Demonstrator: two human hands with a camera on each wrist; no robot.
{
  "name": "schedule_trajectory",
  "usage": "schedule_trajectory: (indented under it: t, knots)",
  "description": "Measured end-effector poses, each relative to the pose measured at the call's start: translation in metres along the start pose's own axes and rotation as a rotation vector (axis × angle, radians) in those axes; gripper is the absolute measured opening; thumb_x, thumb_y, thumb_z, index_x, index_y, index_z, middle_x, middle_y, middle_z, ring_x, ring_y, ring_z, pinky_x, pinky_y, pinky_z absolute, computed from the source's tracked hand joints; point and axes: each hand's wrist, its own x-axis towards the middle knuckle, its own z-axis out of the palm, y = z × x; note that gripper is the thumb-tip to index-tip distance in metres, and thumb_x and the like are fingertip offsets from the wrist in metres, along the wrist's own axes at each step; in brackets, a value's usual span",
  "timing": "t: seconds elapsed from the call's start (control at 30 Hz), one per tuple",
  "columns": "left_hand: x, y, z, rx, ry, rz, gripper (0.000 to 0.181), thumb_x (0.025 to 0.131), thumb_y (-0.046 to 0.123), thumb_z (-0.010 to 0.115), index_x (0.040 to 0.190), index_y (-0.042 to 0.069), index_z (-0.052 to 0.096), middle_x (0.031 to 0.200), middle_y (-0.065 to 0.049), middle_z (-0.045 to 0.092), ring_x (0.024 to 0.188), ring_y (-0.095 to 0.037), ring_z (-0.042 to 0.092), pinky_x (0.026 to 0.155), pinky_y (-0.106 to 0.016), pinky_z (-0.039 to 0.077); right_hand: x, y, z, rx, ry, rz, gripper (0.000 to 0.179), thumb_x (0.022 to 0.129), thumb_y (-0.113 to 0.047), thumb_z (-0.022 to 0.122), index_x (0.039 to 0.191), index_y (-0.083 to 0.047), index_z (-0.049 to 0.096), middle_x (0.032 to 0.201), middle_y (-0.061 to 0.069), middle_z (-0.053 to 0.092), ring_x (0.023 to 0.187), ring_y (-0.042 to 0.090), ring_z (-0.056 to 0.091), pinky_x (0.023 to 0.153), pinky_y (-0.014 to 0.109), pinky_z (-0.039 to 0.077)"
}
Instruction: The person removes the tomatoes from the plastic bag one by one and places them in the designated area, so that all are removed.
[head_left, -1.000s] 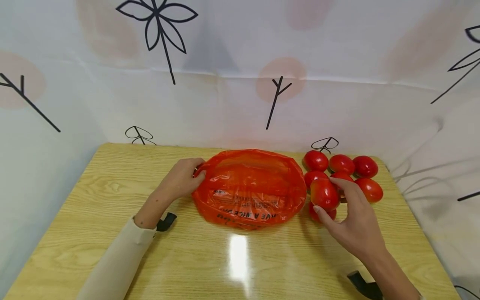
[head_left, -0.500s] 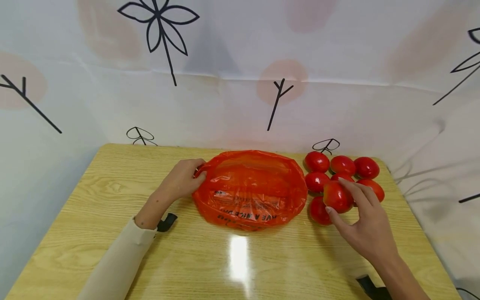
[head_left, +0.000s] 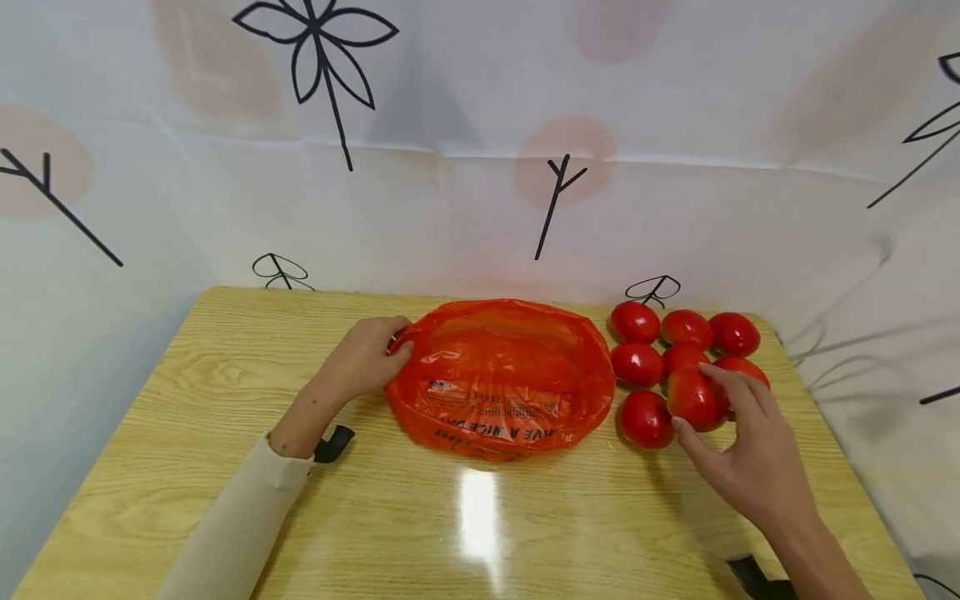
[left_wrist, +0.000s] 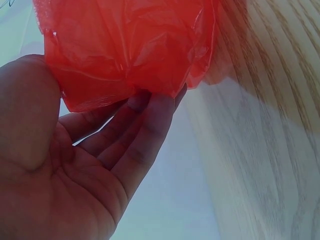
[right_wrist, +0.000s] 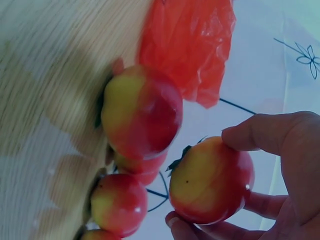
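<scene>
A red plastic bag (head_left: pixel 495 367) with dark lettering lies with its mouth spread wide at the table's middle. My left hand (head_left: pixel 362 360) grips its left rim; in the left wrist view the thumb and fingers (left_wrist: pixel 150 135) are around the thin plastic edge. My right hand (head_left: pixel 761 454) holds a glossy red tomato (head_left: pixel 696 398) between thumb and fingers. In the right wrist view this tomato (right_wrist: pixel 212 180) shows yellow patches and a green leafy top, and it is raised off the table. Another tomato (head_left: pixel 647 419) rests just left of it.
Several more tomatoes (head_left: pixel 686 329) stand in rows at the back right, close beside the bag. The wooden table (head_left: pixel 360 517) backs onto a patterned cloth (head_left: pixel 450 192). Black straps (head_left: pixel 333 444) show at both wrists.
My right hand has shifted right with its tomato, away from the bag, uncovering the front-left tomato. The left hand and the bag have stayed in place.
</scene>
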Motion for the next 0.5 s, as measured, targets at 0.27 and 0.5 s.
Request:
schedule_trajectory:
  t: [0.27, 0.5]
  knots:
    - [0.000, 0.000, 0.000, 0.003, -0.001, 0.011, 0.025, 0.102, 0.014, 0.062, 0.122, 0.002, 0.072, 0.103, -0.009, 0.075, 0.083, -0.021, 0.066, 0.072, -0.036, 0.059, -0.001, 0.011, -0.004, -0.020, -0.008, 0.024, 0.077, 0.074, -0.010, 0.091, 0.143, -0.002, 0.057, 0.133, 0.027, 0.055, 0.101, 0.041, 0.053, 0.072, 0.022, 0.044]
    - [0.001, 0.000, 0.000, 0.002, -0.007, 0.011, 0.024, 0.102, 0.015, 0.062, 0.120, 0.002, 0.072, 0.101, -0.008, 0.074, 0.080, -0.020, 0.064, 0.070, -0.035, 0.058, -0.001, 0.013, -0.009, -0.038, -0.094, 0.091, 0.075, 0.076, -0.006, 0.086, 0.143, 0.003, 0.052, 0.134, 0.034, 0.049, 0.112, 0.054, 0.049, 0.077, 0.074, 0.052]
